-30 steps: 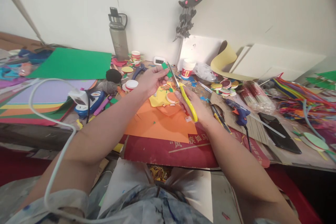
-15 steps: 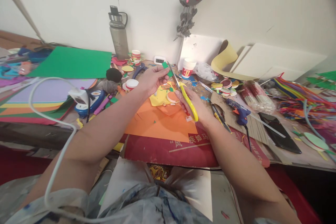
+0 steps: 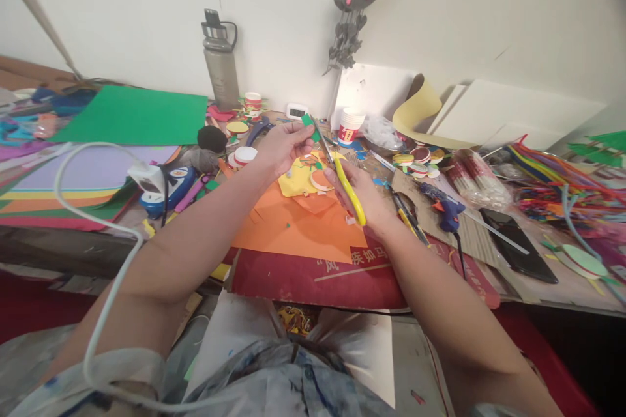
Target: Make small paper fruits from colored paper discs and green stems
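Observation:
Between the thumb and fingers of my left hand [image 3: 288,144] is a small piece of green paper [image 3: 306,120], held up over the table. My right hand [image 3: 360,194] is closed around yellow-handled scissors [image 3: 350,190], whose blades point up and away and lie against the green paper's right side. Below both hands, a yellow sheet [image 3: 292,184] with small paper scraps lies on orange paper [image 3: 298,227]. A round orange disc with a pale rim [image 3: 321,178] rests on the yellow sheet, partly behind the scissors and my right hand.
A dark red board [image 3: 313,283] lies along the front edge. To the right are a utility knife [image 3: 409,218], a glue gun [image 3: 445,205] and a black phone [image 3: 521,251]. Paper cups [image 3: 350,127] and a water bottle [image 3: 221,62] stand behind. A white cable [image 3: 117,287] crosses the left side.
The yellow scissor handles have drawn slightly closer together in my right hand. My left hand and the green paper stay almost in place.

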`<state>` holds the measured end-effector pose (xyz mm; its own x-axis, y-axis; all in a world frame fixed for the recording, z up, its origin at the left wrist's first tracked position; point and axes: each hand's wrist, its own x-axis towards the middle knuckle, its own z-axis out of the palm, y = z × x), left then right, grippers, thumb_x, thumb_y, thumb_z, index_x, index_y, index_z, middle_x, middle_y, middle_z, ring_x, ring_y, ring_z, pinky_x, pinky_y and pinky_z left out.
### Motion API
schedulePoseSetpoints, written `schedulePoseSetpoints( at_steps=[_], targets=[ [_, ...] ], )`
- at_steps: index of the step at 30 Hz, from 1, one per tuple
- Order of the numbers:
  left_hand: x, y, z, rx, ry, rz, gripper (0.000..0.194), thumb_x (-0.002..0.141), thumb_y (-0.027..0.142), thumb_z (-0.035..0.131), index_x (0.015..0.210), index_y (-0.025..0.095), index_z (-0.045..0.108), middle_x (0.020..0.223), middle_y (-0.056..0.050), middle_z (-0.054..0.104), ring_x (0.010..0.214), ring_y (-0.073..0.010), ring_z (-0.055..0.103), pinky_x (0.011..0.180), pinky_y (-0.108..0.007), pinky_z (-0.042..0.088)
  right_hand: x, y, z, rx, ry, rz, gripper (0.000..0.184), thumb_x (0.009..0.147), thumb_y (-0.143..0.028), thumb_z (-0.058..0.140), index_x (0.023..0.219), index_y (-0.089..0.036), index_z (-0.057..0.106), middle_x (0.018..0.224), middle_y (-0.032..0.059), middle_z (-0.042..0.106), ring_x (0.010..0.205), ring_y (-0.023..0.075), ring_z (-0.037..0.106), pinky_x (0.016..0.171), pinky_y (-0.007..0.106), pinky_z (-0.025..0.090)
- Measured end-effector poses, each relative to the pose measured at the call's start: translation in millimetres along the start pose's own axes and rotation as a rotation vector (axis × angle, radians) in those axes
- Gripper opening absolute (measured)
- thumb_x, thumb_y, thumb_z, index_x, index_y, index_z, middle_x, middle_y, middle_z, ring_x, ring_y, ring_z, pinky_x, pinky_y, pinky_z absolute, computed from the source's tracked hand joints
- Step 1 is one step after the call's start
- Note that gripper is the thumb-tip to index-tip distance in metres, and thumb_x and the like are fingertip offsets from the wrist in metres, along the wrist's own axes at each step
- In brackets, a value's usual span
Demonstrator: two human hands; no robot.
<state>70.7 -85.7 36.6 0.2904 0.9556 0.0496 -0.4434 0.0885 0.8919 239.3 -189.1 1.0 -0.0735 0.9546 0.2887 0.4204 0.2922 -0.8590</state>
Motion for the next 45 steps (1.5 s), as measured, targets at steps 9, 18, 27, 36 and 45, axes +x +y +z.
schedulePoseSetpoints(
  at_steps=[9, 18, 27, 36, 45],
  targets=[
    [2, 1, -3.7, -0.005, -0.039, 0.004, 0.029, 0.1, 0.012, 0.077, 0.074, 0.014, 0.063, 0.062, 0.003, 0.067, 0.053, -0.004, 0.062, 0.055, -0.014, 0.05, 0, -6, 1, -0.079, 0.038, -0.043, 0.055, 0.095, -0.073, 0.066, 0.074, -0.026, 0.045, 0.069, -0.0024, 0.049, 0.068, 0.0148, 0.046, 0.063, 0.03, 0.038],
    [3, -5, -4.7, 0.084, -0.094, 0.009, 0.033, 0.095, 0.019, 0.085, 0.074, 0.016, 0.059, 0.058, 0.002, 0.066, 0.051, -0.0064, 0.064, 0.053, -0.015, 0.048, 0, -2, -2, -0.075, 0.012, -0.001, 0.054, 0.093, -0.079, 0.065, 0.092, -0.025, 0.06, 0.07, -0.0034, 0.046, 0.065, 0.0155, 0.041, 0.06, 0.031, 0.034],
    [3, -4, -5.4, 0.104, -0.119, 0.011, 0.032, 0.095, 0.02, 0.085, 0.075, 0.016, 0.059, 0.059, 0.002, 0.065, 0.052, -0.0069, 0.063, 0.054, -0.016, 0.05, 1, -5, -2, -0.163, 0.07, -0.081, 0.056, 0.096, -0.079, 0.061, 0.081, -0.025, 0.053, 0.074, -0.0007, 0.054, 0.07, 0.0168, 0.046, 0.067, 0.033, 0.037],
    [0, -2, -3.0, 0.104, -0.142, 0.004, 0.029, 0.095, 0.02, 0.083, 0.076, 0.016, 0.062, 0.061, 0.002, 0.068, 0.052, -0.0069, 0.064, 0.05, -0.016, 0.045, 1, 1, 1, -0.154, 0.11, -0.023, 0.053, 0.095, -0.077, 0.064, 0.084, -0.026, 0.055, 0.069, -0.0005, 0.054, 0.064, 0.0169, 0.048, 0.058, 0.032, 0.036],
    [5, -1, -11.1, 0.122, -0.101, 0.031, 0.037, 0.086, 0.027, 0.092, 0.085, 0.02, 0.055, 0.074, -0.001, 0.079, 0.058, -0.0119, 0.073, 0.055, -0.019, 0.05, 6, 4, -8, 0.043, 0.072, 0.069, 0.058, 0.094, -0.084, 0.061, 0.103, -0.027, 0.057, 0.061, -0.0064, 0.042, 0.05, 0.0141, 0.041, 0.047, 0.032, 0.033]
  ],
)
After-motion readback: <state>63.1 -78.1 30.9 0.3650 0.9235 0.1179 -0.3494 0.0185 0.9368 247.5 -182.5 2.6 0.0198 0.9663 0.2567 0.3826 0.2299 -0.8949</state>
